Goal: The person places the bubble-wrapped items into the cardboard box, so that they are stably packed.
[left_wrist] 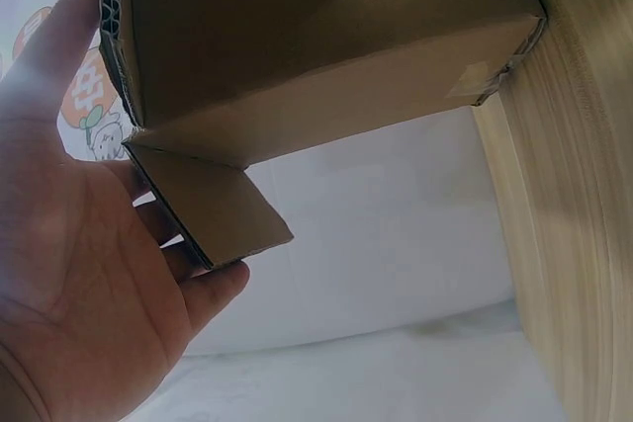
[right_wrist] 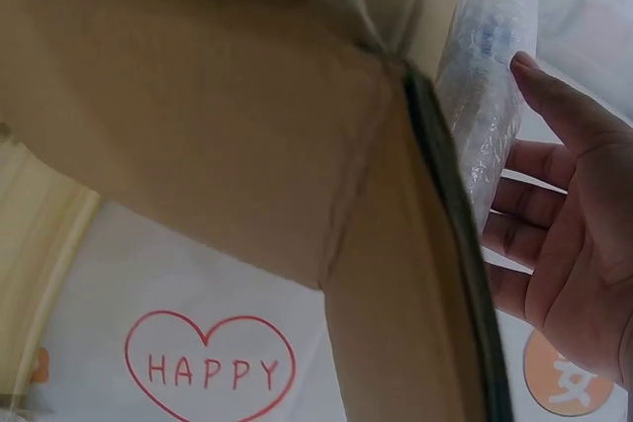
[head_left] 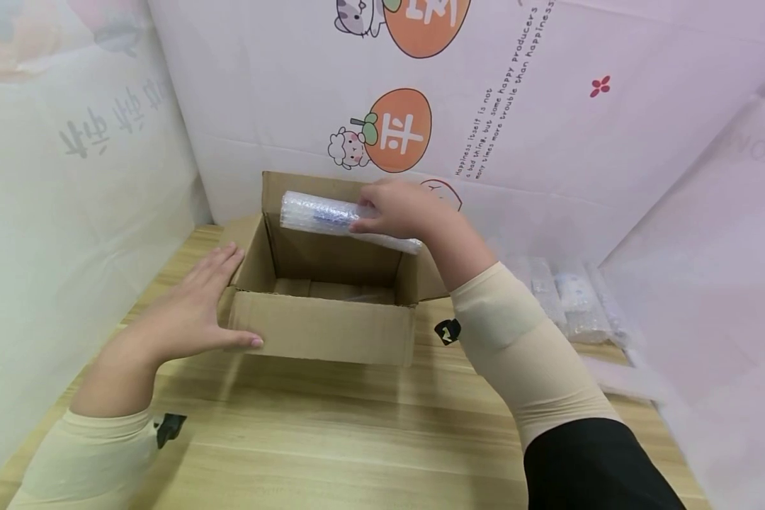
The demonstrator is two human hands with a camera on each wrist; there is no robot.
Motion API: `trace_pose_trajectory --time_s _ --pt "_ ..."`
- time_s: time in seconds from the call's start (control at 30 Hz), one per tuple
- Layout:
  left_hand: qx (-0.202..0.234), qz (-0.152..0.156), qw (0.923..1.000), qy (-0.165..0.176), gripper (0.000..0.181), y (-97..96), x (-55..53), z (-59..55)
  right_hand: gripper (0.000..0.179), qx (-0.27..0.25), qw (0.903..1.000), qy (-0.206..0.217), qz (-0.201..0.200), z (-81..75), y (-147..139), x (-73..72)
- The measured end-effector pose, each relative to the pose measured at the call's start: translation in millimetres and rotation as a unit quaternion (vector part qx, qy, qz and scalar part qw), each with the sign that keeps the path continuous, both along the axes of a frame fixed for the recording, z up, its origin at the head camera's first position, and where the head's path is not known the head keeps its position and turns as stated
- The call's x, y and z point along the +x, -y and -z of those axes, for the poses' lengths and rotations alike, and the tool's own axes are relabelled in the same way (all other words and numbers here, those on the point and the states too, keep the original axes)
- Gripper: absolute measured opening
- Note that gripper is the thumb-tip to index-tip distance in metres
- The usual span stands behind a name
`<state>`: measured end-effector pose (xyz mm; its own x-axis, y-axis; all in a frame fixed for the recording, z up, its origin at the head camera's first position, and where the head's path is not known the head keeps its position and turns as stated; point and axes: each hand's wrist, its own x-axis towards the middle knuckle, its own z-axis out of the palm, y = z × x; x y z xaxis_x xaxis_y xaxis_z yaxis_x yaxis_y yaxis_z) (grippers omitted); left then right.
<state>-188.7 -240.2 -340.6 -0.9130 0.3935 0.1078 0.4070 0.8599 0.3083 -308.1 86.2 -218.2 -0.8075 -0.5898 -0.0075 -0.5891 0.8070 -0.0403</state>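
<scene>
An open cardboard box [head_left: 321, 329] stands on the table with its flaps folded outward. My left hand [head_left: 188, 308] rests at its left front corner, thumb along the front flap and fairly straight fingers against the left flap [left_wrist: 213, 205]. Over the box's opening, near the back flap, my right hand [head_left: 398, 209] holds a bubble-wrapped bundle [head_left: 319, 214] between thumb and fingers. The bundle is long, with something blue showing through the clear wrap. In the right wrist view, the bundle [right_wrist: 490, 76] is partly hidden by a box flap.
More bubble-wrapped packages [head_left: 576, 301] lie at the right side of the wooden table [head_left: 357, 439]. A flat pale package [head_left: 621, 379] lies nearer than those. White printed sheets [head_left: 516, 156] rise behind the box and along both sides.
</scene>
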Motion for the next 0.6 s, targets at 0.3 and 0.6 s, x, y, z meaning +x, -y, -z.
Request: trace_pose_trajectory --time_s 0.3,0.6 --pt "0.002 0.001 1.0 -0.001 0.131 -0.5 0.8 -0.1 0.053 0.022 0.9996 0.011 0.014 16.4 13 -10.2" --pt "0.006 -0.002 1.0 0.001 0.132 0.9 0.5 0.9 0.056 0.031 0.9994 0.005 0.01 23.8 19 -11.2"
